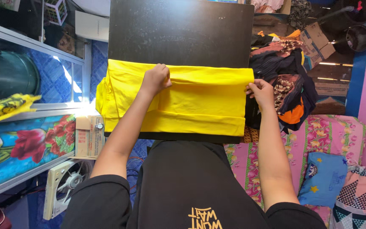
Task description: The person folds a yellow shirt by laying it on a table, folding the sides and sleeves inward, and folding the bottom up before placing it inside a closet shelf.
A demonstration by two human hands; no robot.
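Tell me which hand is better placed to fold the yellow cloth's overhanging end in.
Left, probably. The left hand grips the yellow cloth nearer the end hanging off the black table; the right hand pinches the opposite edge.

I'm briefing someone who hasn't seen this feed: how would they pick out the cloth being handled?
Find the black table at centre. Across its near edge lies the yellow garment, pinched by the left hand and right hand. It is plain bright yellow, unlike the dark patterned clothes pile to its right.

The yellow cloth (200, 101) covers the near part of the black surface (181, 32), whose far edge the picture's top cuts off; its left end droops past the surface's side; the right hand's (260, 92) fingertips vanish behind the cloth's edge; the fan (66, 182) is partly hidden by an arm.
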